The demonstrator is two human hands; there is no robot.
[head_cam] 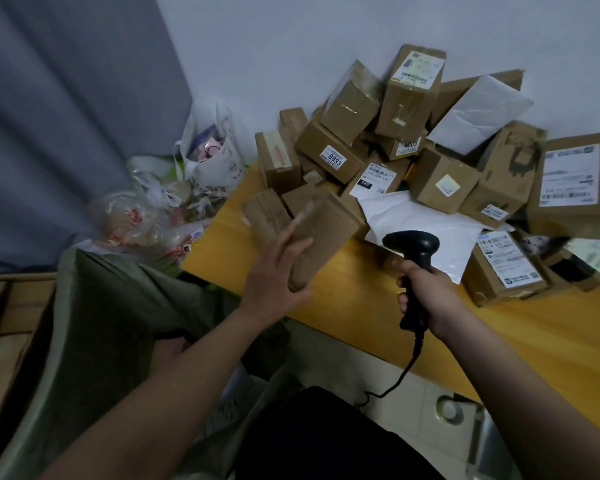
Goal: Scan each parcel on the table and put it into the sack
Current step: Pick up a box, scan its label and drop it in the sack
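Our left hand (274, 268) grasps a blurred box (321, 237), right hand (421, 289) clenches the scanner (413, 247); a loose hold may drop it short of the sack (94, 323)

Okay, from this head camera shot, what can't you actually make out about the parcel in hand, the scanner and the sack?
- Brown cardboard parcel in the left hand: motion-blurred, so no label is readable.
- Black handheld barcode scanner in the right hand: its window faces away from the camera.
- Olive-green woven sack: the left forearm and the frame edge hide its contents.
- Labels on the piled cardboard boxes: mostly too small.
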